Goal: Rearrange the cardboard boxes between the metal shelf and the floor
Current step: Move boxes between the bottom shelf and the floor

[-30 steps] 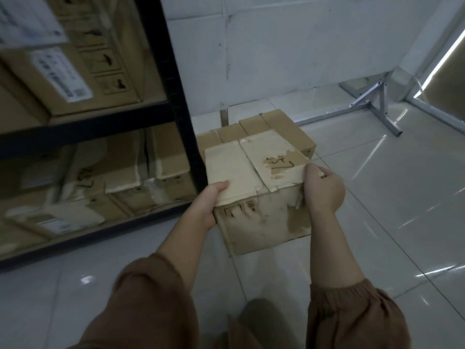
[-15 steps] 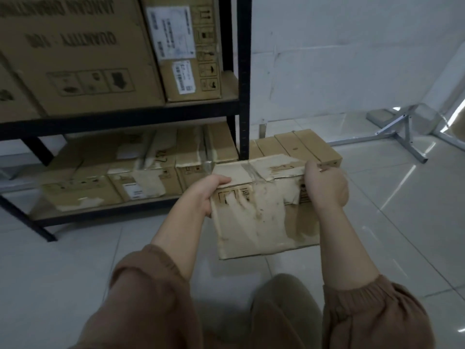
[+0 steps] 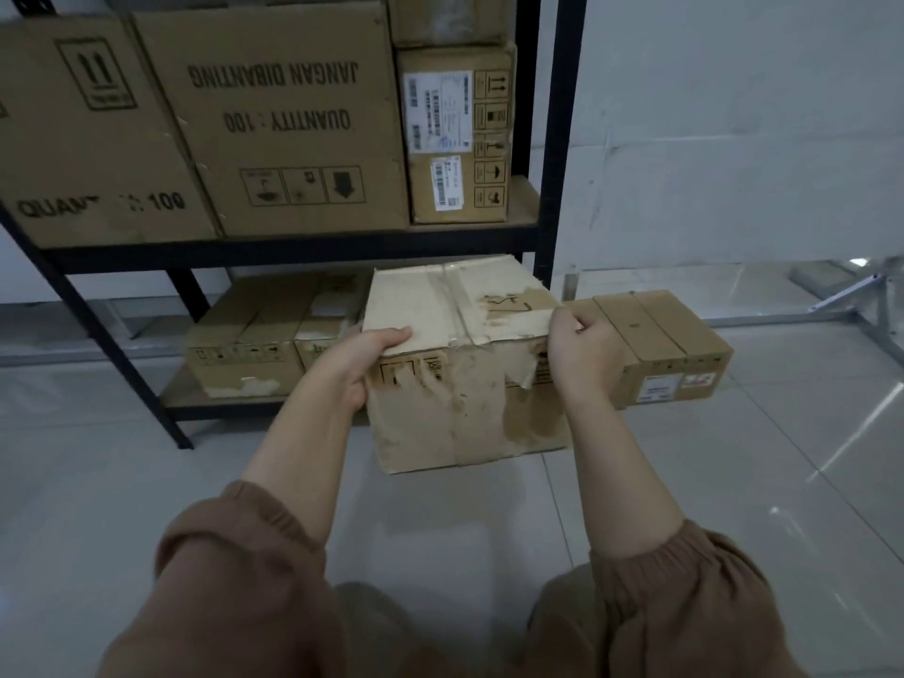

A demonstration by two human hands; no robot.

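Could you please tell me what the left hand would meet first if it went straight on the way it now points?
The left hand grips the worn box, so that comes first. Beyond it, the line seems to run into the lower shelf bay beside the stored boxes, though depth is unclear.

worn box (image 3: 460, 364) before the shelf (image 3: 293, 249) — floor box (image 3: 655, 345) (right) behind it

You see a white wall (image 3: 734, 90) with a thin line running across it. Low down by the wall, off to the right, stands a shiny metal frame (image 3: 782, 319). A short metal post (image 3: 567, 286) stands against the wall too.
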